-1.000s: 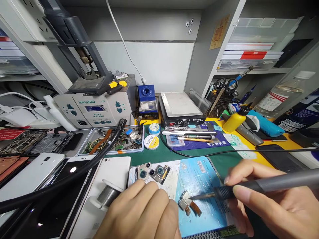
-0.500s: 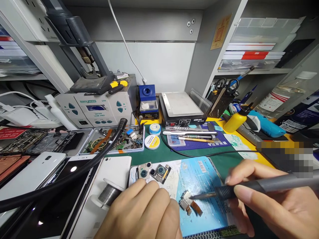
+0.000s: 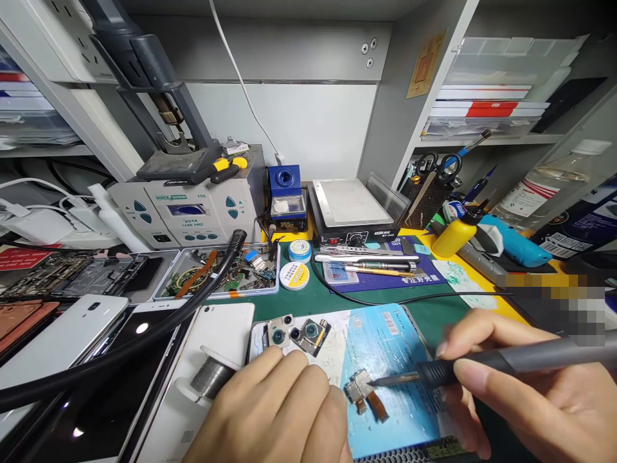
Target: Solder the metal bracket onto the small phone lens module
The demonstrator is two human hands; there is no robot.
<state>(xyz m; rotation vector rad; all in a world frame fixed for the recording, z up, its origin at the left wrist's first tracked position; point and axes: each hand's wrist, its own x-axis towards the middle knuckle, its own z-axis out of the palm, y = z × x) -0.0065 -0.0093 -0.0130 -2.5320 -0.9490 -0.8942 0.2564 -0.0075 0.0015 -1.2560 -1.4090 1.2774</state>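
My right hand (image 3: 525, 386) grips a dark grey soldering iron (image 3: 501, 361) like a pen, its tip pointing left. The tip meets the right edge of a small silver camera module (image 3: 357, 387); whether it presses on it I cannot tell. From the module's lower side stick two brown flex tails (image 3: 377, 406). It lies on a blue-and-white printed card (image 3: 400, 424). My left hand (image 3: 274, 408) is closed in a fist at the card's left side, with its fingertips hidden. Beyond the knuckles lie two more camera modules (image 3: 312, 334).
A solder spool (image 3: 209, 374) sits on a white phone (image 3: 231, 321) left of my left hand. A black hose (image 3: 159, 328) crosses the phones. Behind stand a hot air station (image 3: 187, 215), a blue tip-cleaner stand (image 3: 285, 193) and a heating plate (image 3: 357, 212). Tweezers and pens lie before the plate.
The camera module under the iron's tip has shifted slightly left, and its flex tails now lie a little further left and nearer me. Both hands have stayed nearly in place.
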